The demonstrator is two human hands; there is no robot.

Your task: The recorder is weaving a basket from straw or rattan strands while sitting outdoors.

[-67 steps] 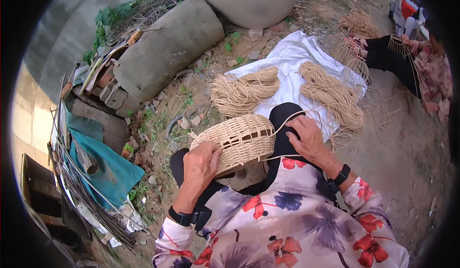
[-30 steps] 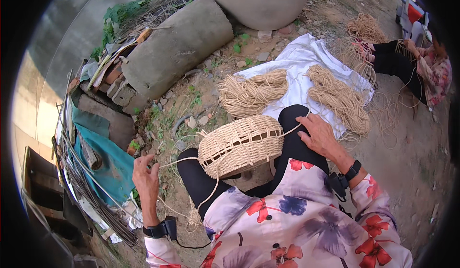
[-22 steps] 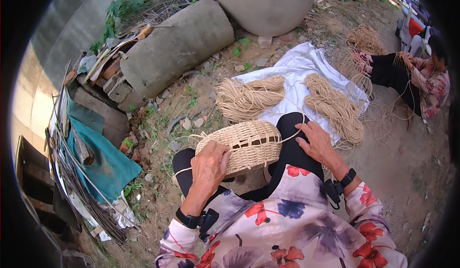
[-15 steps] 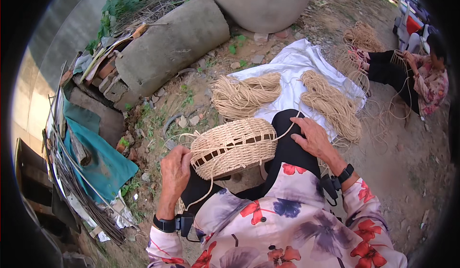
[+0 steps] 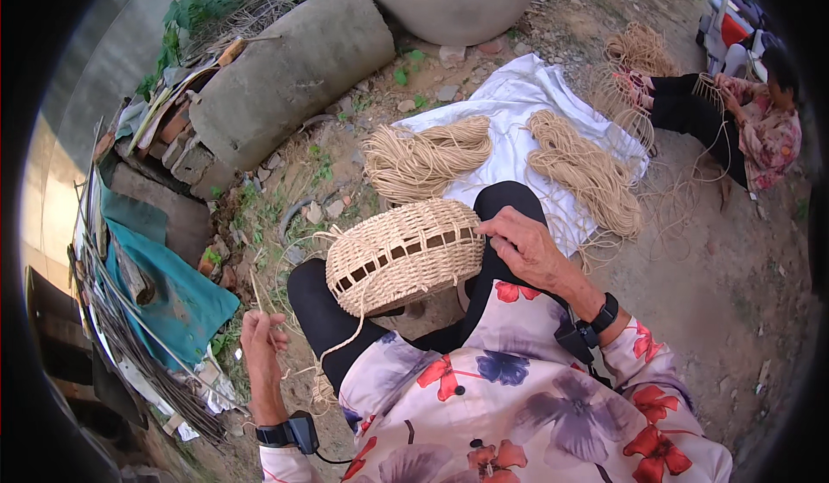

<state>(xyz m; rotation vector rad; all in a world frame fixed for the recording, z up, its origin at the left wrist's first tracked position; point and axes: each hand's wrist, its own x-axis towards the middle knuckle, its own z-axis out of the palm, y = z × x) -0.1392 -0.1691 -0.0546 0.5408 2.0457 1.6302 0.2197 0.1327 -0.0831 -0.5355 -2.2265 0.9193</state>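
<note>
A woven straw-coloured basket [image 5: 406,263] rests on its side across my lap, with a row of square gaps along its middle. My right hand [image 5: 527,250] is at its right end, fingers bent and closed against the weave; what lies between the fingertips is hidden. My left hand [image 5: 263,345] is off to the left of my knee, apart from the basket. Its fingers are curled around a pale cord [image 5: 256,291], whose end sticks up above them. Another cord hangs from the basket's front and runs down over my left thigh.
Two bundles of cord [image 5: 432,156] lie on a white cloth [image 5: 527,94] ahead. At right, another person [image 5: 743,124] sits working with cord. A concrete cylinder [image 5: 294,77], teal cloth [image 5: 173,284] and sticks are on the left.
My left hand has moved from beside the basket down and left, a cord now showing in it. My right hand has come in from the right to the basket's end.
</note>
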